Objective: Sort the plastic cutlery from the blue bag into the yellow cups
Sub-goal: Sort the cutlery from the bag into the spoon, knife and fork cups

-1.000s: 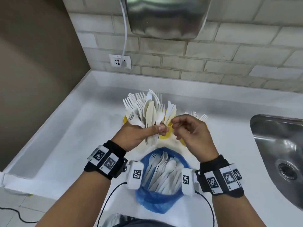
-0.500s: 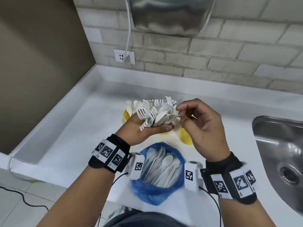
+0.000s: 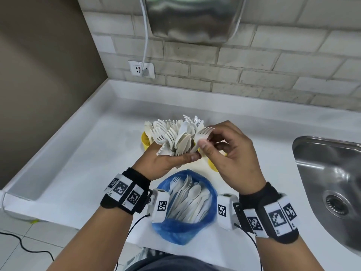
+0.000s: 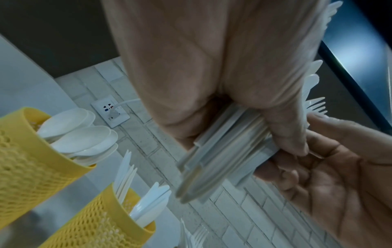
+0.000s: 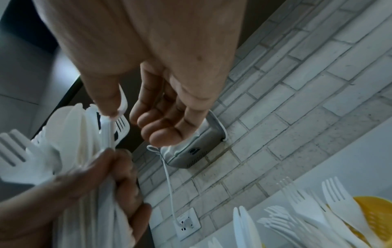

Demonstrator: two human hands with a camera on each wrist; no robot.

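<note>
My left hand (image 3: 181, 156) grips a thick bundle of white plastic cutlery (image 3: 175, 136) by the handles, above the yellow cups. At the bundle's right edge, my right hand (image 3: 208, 138) pinches one fork (image 3: 204, 132) near its head; in the right wrist view the thumb presses on the fork (image 5: 115, 127). The blue bag (image 3: 210, 216) lies open near the counter's front edge, with more cutlery (image 3: 187, 198) inside. The left wrist view shows a yellow cup with spoons (image 4: 31, 159) and one with knives (image 4: 99, 224). A third cup (image 5: 373, 213) holds forks.
The white counter (image 3: 78, 163) has a raised rim on the left and at the back. A steel sink (image 3: 332, 182) lies to the right. On the brick wall hang a socket (image 3: 141, 69) and a metal dryer (image 3: 193, 18). A cable lies on the floor.
The bundle has tipped lower and flatter in my left hand. My right hand has risen from the handles to the heads and taken hold of one fork.
</note>
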